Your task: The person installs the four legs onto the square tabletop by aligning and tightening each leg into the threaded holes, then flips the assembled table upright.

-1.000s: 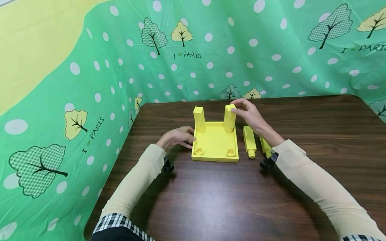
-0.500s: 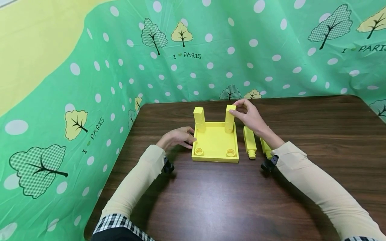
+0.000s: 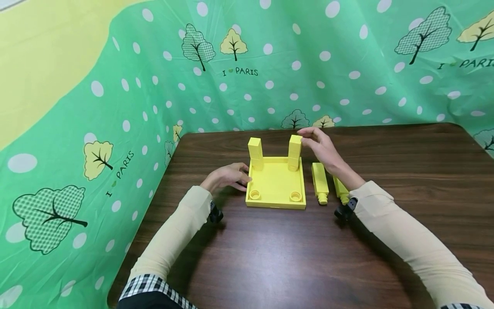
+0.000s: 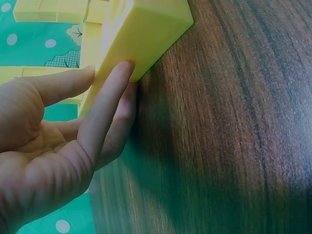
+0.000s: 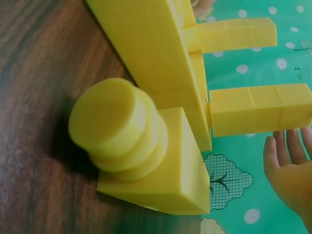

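Note:
A square yellow tray [image 3: 275, 180] lies on the table, with two upright yellow posts at its back corners and two round sockets at its front corners. The left hand [image 3: 228, 175] touches the tray's left side with extended fingertips, as the left wrist view shows on the tray wall [image 4: 151, 34]. Beside the back-right post [image 3: 295, 150] is the right hand [image 3: 324, 150], its fingers loosely extended at the post's right side near the top; whether they touch it I cannot tell. The back-left post [image 3: 255, 151] stands untouched.
Two loose yellow posts with round, stepped ends lie right of the tray; the nearer one [image 3: 320, 182] is beside it, the other [image 3: 340, 189] partly under the right forearm. A green patterned cloth [image 3: 270, 98] hangs behind the dark wooden table [image 3: 262, 257].
The right thumb has come off the front face of the back-right post, which turned slightly and stands upright. The left hand and the tray have stayed in place.

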### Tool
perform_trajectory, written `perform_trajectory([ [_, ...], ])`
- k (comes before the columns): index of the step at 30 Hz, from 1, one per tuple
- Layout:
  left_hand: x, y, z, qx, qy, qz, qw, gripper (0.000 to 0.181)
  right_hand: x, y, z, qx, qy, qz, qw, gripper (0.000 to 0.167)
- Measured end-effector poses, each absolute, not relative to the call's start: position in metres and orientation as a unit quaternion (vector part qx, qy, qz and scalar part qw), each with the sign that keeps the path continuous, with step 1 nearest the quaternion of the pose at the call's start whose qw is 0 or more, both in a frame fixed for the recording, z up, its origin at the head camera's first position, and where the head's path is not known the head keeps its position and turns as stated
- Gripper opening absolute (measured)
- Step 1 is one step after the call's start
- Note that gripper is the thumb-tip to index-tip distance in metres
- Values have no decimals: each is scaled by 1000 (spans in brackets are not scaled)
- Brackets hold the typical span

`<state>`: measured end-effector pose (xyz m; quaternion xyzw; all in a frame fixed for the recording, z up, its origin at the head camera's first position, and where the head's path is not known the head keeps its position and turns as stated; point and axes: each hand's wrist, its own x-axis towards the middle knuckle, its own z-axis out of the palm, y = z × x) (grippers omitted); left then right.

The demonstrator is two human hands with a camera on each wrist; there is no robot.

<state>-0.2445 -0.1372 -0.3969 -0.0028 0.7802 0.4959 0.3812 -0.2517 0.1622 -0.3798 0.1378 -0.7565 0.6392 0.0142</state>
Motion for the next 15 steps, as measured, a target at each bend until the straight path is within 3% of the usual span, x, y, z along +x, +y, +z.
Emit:
perform_trajectory([
  [9,-245,-138,-398,-4,781,495,380,44,-255,162,-376,144,-726,668,-69,38],
  [15,-245,-138,-397,1,783,491,381,43,-257,161,-375,157,-712,679,-89,40],
])
